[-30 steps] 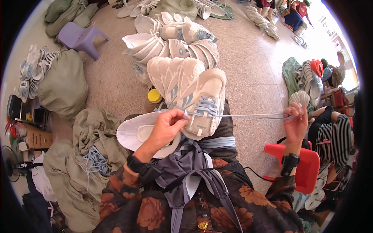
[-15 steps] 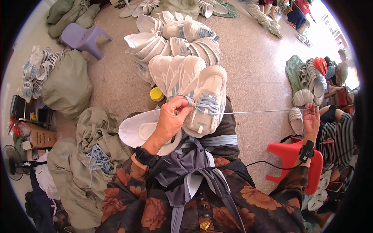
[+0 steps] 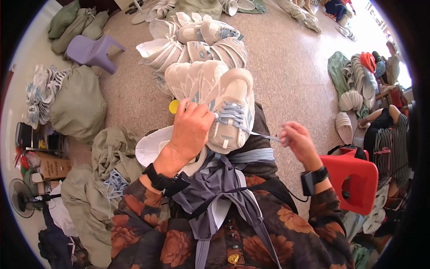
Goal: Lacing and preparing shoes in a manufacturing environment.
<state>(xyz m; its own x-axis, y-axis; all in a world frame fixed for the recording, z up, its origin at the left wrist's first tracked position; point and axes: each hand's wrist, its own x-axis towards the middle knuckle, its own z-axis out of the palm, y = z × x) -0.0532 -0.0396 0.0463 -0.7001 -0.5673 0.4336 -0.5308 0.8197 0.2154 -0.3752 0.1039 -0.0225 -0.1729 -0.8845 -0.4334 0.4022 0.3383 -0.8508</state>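
Note:
A white and beige sneaker [image 3: 234,89] rests toe away on my lap, with a pale blue shoelace [image 3: 232,112] threaded across its tongue. My left hand [image 3: 190,127] is closed beside the shoe's left eyelets, its fingertips pinching the lace there. From the right side of the shoe the other lace end runs slackly to my right hand [image 3: 298,141], whose slightly blurred fingers are closed on it. Under my left wrist lies another white shoe [image 3: 150,145], partly hidden. More sneakers [image 3: 188,80] stand in a tight row just beyond.
Further sneakers [image 3: 179,51] are piled on the floor ahead. A yellow lid [image 3: 174,106] shows left of the row. Spare blue laces [image 3: 117,183] lie on green cloth [image 3: 85,197]. A red stool [image 3: 351,181] stands at right, a purple stool [image 3: 95,51] at far left.
My right hand has come in from far right toward the shoe, and the taut lace has slackened and shortened. My left hand has turned and shifted slightly up and left.

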